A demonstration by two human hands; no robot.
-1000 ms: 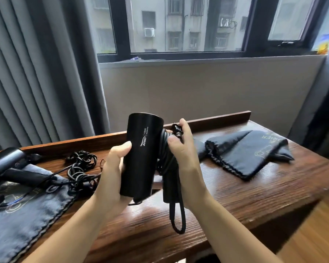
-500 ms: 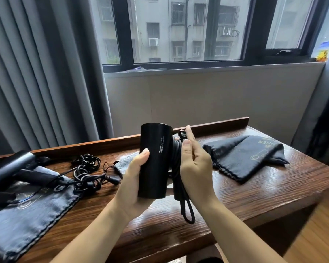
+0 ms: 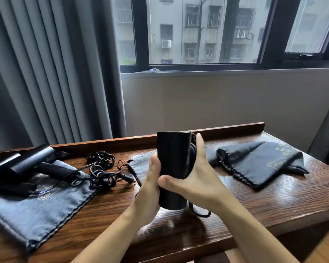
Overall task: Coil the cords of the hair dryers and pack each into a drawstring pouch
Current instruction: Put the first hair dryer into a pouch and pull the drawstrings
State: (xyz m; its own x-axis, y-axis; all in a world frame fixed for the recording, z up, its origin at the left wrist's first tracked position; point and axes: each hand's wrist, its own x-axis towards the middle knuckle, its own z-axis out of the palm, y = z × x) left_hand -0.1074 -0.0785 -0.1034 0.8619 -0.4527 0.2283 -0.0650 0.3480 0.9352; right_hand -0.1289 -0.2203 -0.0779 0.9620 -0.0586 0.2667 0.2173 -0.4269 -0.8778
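Black hair dryer [image 3: 174,158] upright, gripped by left hand [image 3: 150,185], right hand [image 3: 196,179]

A home or hotel bedroom: grey curtains [image 3: 46,73], a window [image 3: 198,31] facing apartment blocks, a wooden counter [image 3: 273,205].

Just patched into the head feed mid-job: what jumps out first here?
Front and centre, both hands, left hand and right hand, grip an upright black hair dryer with its cord wrapped alongside. Left on the wooden table lies a second dryer with a tangled cord; right, a dark pouch.
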